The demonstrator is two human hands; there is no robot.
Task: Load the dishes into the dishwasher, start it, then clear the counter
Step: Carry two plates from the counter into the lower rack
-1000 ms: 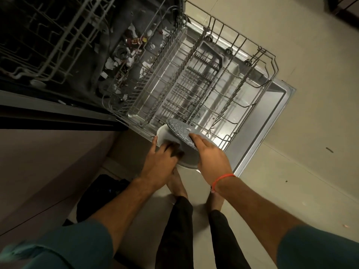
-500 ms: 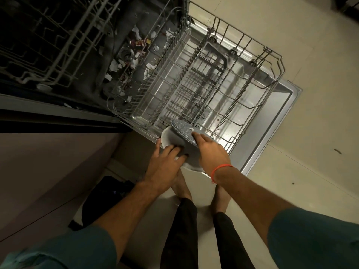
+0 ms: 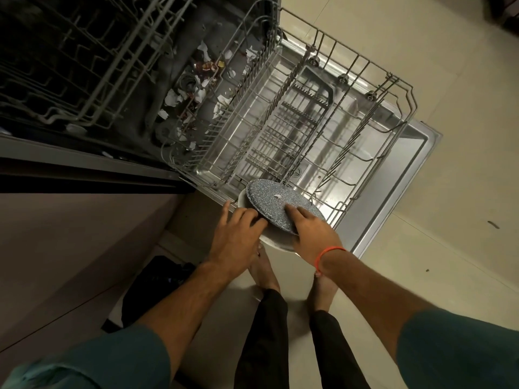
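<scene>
Both hands working at the near corner of the pulled-out lower rack [image 3: 323,113]: right hand [image 3: 314,237] gripping the speckled grey plate [image 3: 276,204], fingers lying on its face and thumb hidden, presumably under the rim; left hand [image 3: 238,234] reaching in beside it, fingers curling at the plate's near edge over the white plate [image 3: 276,244] underneath, though whether actually pinching either one, cannot tell. Loading step, early: rack looking bare of dishes, plates hovering over the rack's front edge, not yet slotted between tines. Next move probably calling for separating the two plates, tipping the grey one upright and lowering its rim into a tine row without catching the wire frame; other hand likely needing to carry the white plate alone meanwhile. Grey plate looking flat, round, dark stone-fleck finish, small white scrap stuck near centre, tilting toward the camera. White plate mostly hidden, only a pale crescent showing at left and below; looking larger than the grey one. Dishwasher door [image 3: 404,169] lying fully down under the rack. Worth flagging: tub floor [image 3: 193,88] behind the rack carrying torn white bits and reddish scraps, probably needing clearing before starting the cycle.
</scene>
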